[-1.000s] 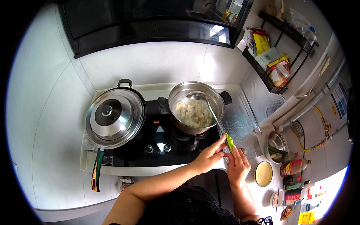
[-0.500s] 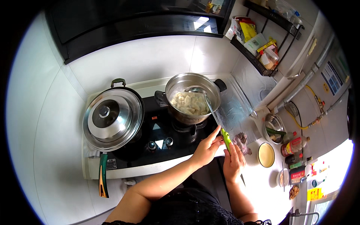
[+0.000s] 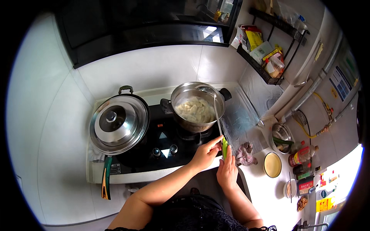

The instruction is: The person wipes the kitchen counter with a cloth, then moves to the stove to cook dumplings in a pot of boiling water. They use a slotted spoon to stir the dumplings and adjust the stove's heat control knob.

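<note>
1. Gripping the green handle (image 3: pixel 224 148) of a long metal ladle (image 3: pixel 215 111), the left hand (image 3: pixel 206 152) has its fingers curled around the handle's upper end, just in front of the stove's right edge.
2. The right hand (image 3: pixel 227 172) sits directly below the left, its fingers extended upward along the lower part of the same green handle and touching it; whether it fully clasps the handle cannot be told.
3. The ladle's thin shaft runs up from the hands and its bowl end rests inside the steel pot (image 3: pixel 197 107), against the far rim.
4. That pot stands on the right burner of the black gas stove (image 3: pixel 162 140) and holds pale dumplings (image 3: pixel 194 109) in cloudy water.
5. On the left burner sits a wider pan covered by a shiny steel lid (image 3: pixel 118 124) with a dark knob at its centre.
6. A utensil with a green and orange handle (image 3: pixel 105 183) hangs over the stove's front left edge.
7. To the right of the hands, a crumpled grey cloth (image 3: pixel 245 154) lies on the white counter, and beyond it stands a small bowl of yellowish liquid (image 3: pixel 272 164).
8. Bottles (image 3: pixel 302 158) and jars cluster further right.
</note>
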`<state>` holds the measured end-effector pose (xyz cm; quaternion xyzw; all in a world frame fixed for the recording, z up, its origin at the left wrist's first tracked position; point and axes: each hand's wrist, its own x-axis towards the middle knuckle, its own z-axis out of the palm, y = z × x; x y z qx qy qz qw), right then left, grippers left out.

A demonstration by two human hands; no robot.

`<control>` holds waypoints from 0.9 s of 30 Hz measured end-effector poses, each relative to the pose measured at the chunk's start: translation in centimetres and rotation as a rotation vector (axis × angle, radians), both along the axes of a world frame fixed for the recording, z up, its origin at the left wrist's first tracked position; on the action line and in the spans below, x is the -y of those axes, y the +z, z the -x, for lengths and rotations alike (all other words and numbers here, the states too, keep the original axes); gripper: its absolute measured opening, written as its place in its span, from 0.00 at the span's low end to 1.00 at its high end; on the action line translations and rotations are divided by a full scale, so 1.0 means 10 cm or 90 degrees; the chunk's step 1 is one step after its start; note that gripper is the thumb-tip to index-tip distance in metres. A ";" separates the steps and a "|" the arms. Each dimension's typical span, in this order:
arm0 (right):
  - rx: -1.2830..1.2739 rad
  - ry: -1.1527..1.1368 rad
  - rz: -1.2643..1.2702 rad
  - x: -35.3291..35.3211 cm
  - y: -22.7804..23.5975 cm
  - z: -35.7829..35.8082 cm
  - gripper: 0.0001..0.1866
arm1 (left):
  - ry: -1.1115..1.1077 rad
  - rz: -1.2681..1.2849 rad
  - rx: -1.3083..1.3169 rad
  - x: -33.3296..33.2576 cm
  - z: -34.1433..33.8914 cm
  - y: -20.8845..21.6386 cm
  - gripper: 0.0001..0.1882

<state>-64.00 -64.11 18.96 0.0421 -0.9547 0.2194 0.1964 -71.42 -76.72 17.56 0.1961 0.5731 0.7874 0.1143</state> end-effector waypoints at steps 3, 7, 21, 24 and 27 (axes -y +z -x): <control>-0.001 0.033 0.027 -0.07 0.04 0.08 0.41 | 0.027 0.069 -0.042 -0.02 0.00 0.09 0.26; 0.049 0.048 0.140 -0.24 0.00 0.25 0.38 | 0.041 0.071 -0.023 -0.13 0.04 0.05 0.25; 0.029 0.126 0.323 -0.36 -0.02 0.31 0.27 | 0.069 0.090 -0.036 -0.20 -0.04 -0.07 0.24; 0.046 0.140 0.328 -0.38 -0.05 0.32 0.27 | 0.083 0.107 -0.038 -0.19 -0.06 -0.08 0.24; 0.086 0.138 0.327 -0.35 -0.02 0.30 0.27 | 0.088 0.088 -0.035 -0.15 -0.07 -0.12 0.26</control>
